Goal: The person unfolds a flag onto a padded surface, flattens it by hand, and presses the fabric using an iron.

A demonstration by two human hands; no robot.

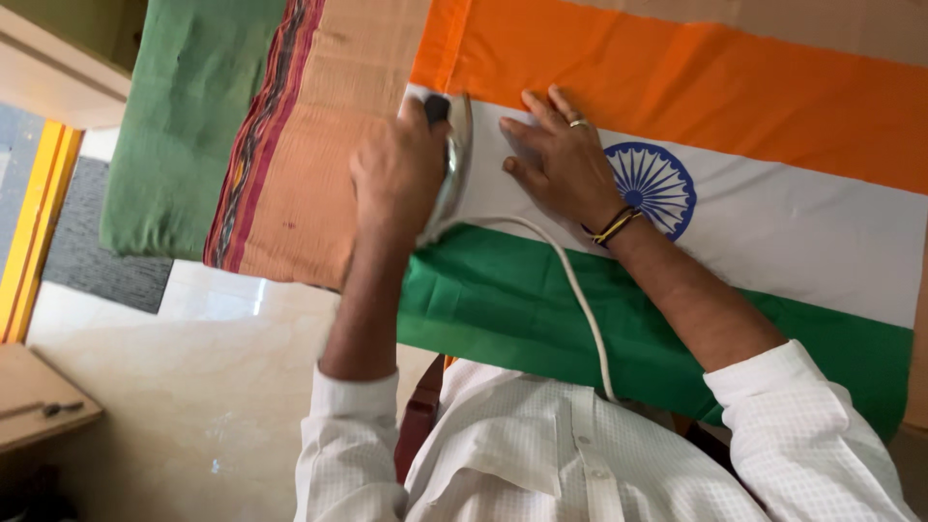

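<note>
Ironing the tricolour flag (pixel 773 106)

My left hand (pixel 396 174) grips the iron (pixel 450 169); my right hand (pixel 556 159) lies flat, seemingly pressing the white band.

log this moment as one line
left hand grips iron | right hand flat on flag | cord trails back

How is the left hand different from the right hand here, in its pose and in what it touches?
The left hand is closed around the handle of the iron, while the right hand lies flat and open on the white band of the flag. The right hand wears a ring and wrist bands; none show on the left hand. Both arms wear white sleeves.
</note>
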